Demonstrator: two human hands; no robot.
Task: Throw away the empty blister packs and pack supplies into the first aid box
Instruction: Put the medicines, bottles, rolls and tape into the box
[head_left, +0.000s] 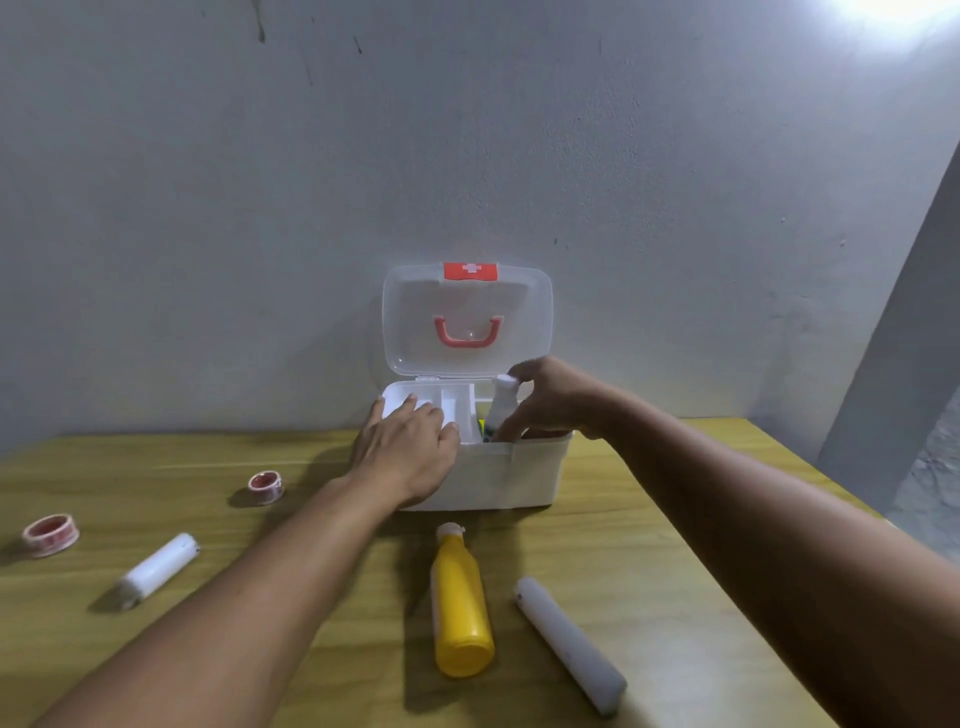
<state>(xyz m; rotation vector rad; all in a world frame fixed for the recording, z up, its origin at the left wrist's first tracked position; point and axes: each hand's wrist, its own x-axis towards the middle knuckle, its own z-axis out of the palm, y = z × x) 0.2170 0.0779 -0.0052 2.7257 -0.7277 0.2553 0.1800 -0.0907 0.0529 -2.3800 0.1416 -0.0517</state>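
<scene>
A white first aid box (519, 473) stands open against the wall, its clear lid (467, 317) upright with a red handle and red cross label. My left hand (410, 452) lies flat on the white inner tray (447, 402), which sits shifted over the box's left side. My right hand (545, 402) grips a small white bottle (503, 405) upright in the box's right opening. On the table lie a yellow bottle (461, 608), a grey-white roll (569, 644), a white roll (156, 569) and two red-and-white tape rolls (50, 534) (266, 486).
The wooden table (675, 545) butts against a pale wall at the back. Its right edge runs diagonally, with floor beyond it at the far right. No blister packs or bin are in view.
</scene>
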